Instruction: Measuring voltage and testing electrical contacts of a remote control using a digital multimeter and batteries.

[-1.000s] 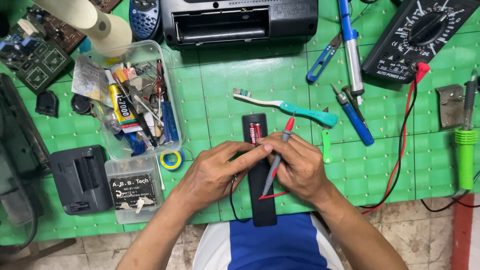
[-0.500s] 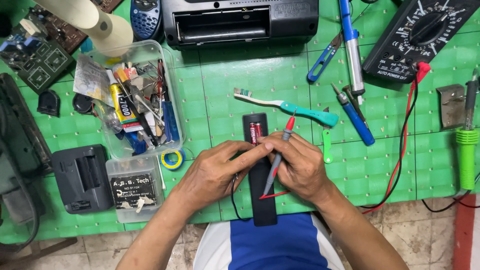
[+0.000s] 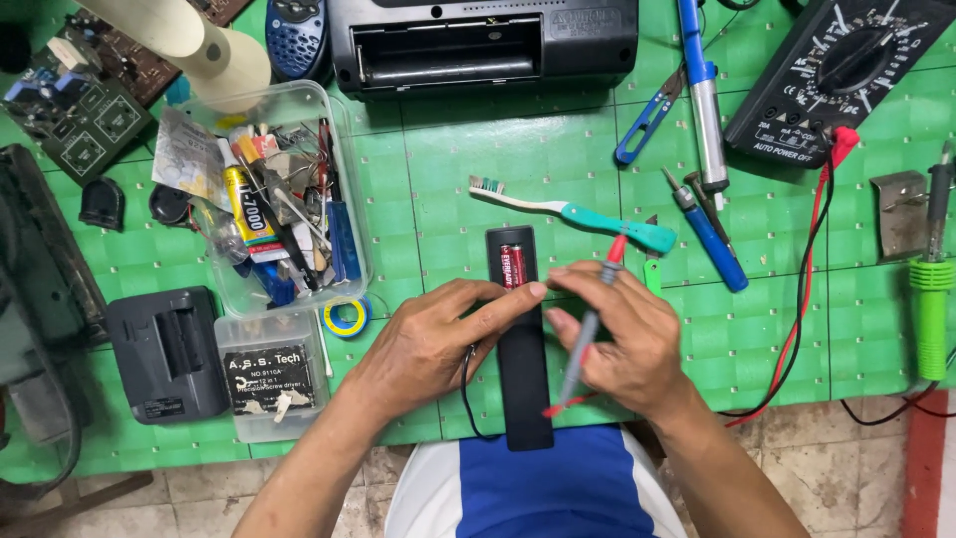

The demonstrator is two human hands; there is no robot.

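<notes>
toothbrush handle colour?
Teal-green grip on a white neck, seen in the head view: the plastic toothbrush lying on the green mat.
</notes>
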